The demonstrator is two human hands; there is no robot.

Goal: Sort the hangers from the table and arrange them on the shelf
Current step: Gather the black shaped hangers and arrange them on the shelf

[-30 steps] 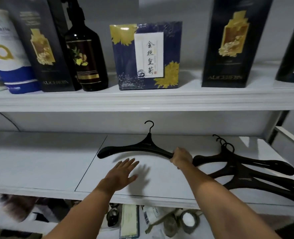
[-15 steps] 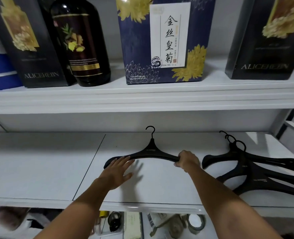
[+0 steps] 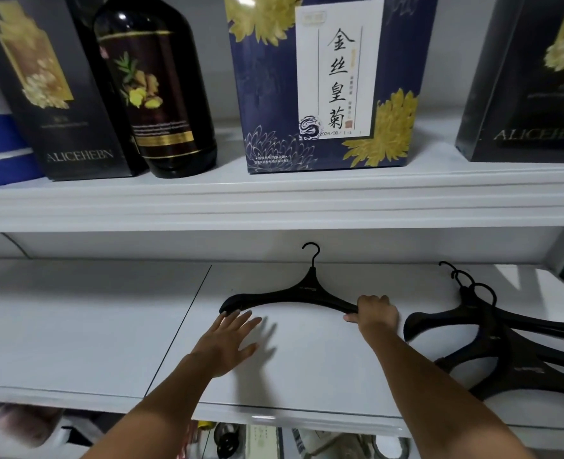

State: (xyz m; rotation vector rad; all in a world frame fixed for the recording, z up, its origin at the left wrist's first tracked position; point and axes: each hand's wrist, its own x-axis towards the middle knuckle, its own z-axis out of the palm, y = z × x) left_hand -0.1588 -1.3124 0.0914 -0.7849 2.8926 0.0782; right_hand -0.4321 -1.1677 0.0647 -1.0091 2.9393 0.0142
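Right hand (image 3: 377, 313) fingers curled round black hanger (image 3: 294, 293) on shelf (image 3: 75, 326), left hand (image 3: 227, 342) fingers spread beside it

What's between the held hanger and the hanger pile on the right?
Only bare white shelf, past the right hand gripping the hanger, in the head view.

Your right hand (image 3: 376, 314) gripped right arm of black hanger (image 3: 310, 288). Hanger lay on white shelf (image 3: 75, 326), hook toward back wall. Your left hand (image 3: 227, 342) was spread flat, fingertips at hanger's left end. Pile of black hangers (image 3: 505, 346) lay just right of your right hand, hooks overlapping. Upper shelf (image 3: 274, 200) held blue flowered box (image 3: 267, 94), dark bottle (image 3: 155, 94), black box (image 3: 52, 94).
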